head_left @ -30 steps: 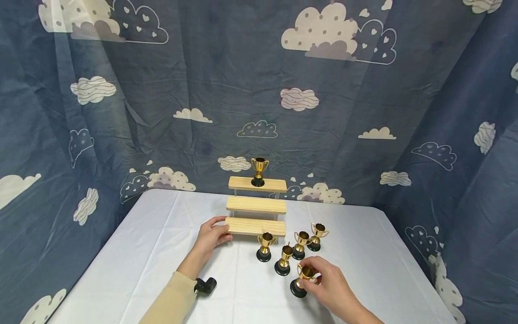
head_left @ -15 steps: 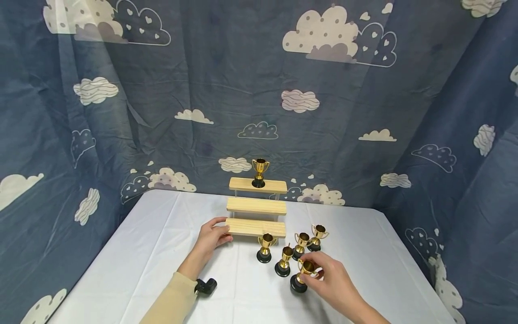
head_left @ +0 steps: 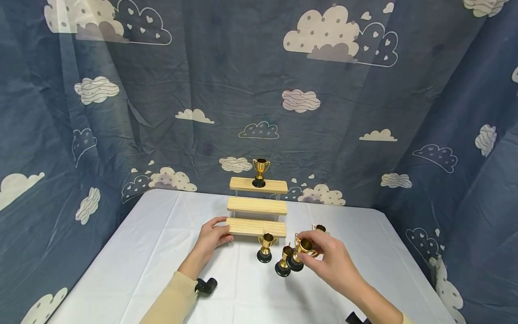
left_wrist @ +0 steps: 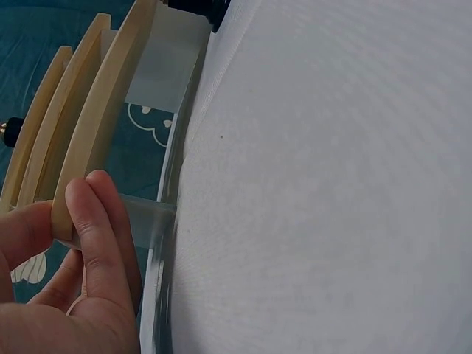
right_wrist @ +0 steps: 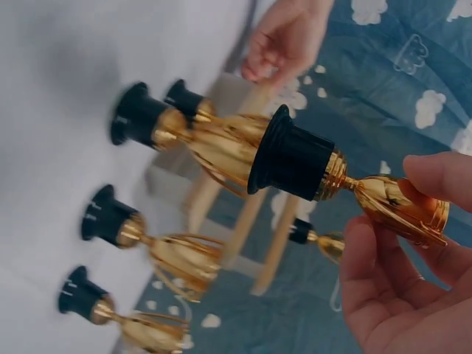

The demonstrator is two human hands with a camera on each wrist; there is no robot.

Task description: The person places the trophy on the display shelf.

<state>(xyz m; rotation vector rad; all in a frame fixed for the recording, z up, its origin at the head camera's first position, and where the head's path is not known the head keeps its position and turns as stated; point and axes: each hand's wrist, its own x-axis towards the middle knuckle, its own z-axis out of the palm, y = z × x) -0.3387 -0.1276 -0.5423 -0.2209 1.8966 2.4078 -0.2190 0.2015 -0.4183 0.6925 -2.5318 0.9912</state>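
A small gold trophy cup on a black base (right_wrist: 295,158) is pinched by its cup between the thumb and fingers of my right hand (head_left: 329,256), raised above the table. With thumb and fingers my left hand (head_left: 211,238) grips the left end of the lowest wooden shelf (left_wrist: 92,140) of a three-step display stand. On the top shelf (head_left: 238,183) one trophy (head_left: 260,172) stands upright. In front of the stand another trophy (head_left: 265,247) stands on the table, and one more (head_left: 283,261) is just left of the held one. Behind my right hand a trophy (head_left: 320,228) is mostly hidden.
The stand's middle shelf (head_left: 256,205) is bare wood, with clear supports (left_wrist: 147,214) beneath the boards. A white cloth (head_left: 162,243) covers the table. Blue cloud-patterned curtains (head_left: 218,72) hang behind it and along both sides.
My right hand has lifted the trophy from the table and carried it forward, now covering the trophies behind it. The left hand has stayed on the shelf.
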